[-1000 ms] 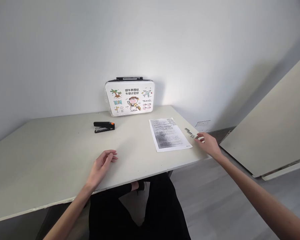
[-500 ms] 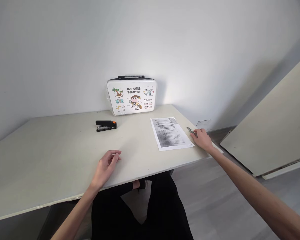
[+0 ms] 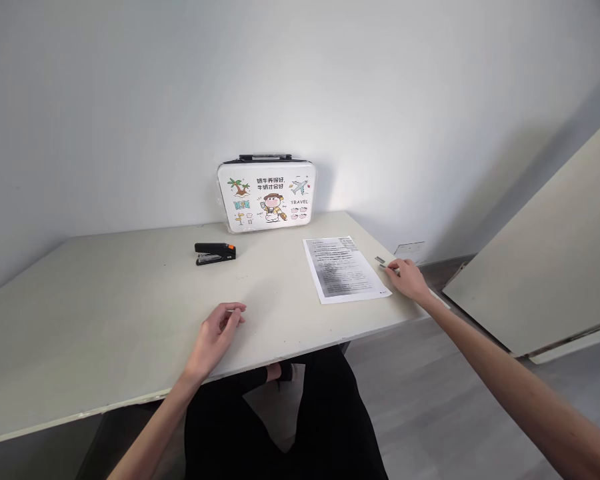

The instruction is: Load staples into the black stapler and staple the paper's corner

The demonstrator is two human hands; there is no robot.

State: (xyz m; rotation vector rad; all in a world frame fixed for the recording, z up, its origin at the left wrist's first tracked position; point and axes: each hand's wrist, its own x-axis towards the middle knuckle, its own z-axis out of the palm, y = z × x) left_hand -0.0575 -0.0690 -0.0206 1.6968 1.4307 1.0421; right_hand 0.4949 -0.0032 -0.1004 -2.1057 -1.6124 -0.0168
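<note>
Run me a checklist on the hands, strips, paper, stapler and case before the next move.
1. Right hand at the small strips: ok, fingertips right beside them.
2. Firm grip on a strip: cannot tell, the fingers hide it.
3. Left hand free: ok, nothing visible in it.
4. Paper lying flat on the table: ok.
5. Stapler apart from the paper: ok.
6. Case upright: ok.

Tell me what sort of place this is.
Probably an office or study corner: a plain table against a wall bears a black stapler, a printed sheet of paper and, by the right hand, what look like staple strips.
</note>
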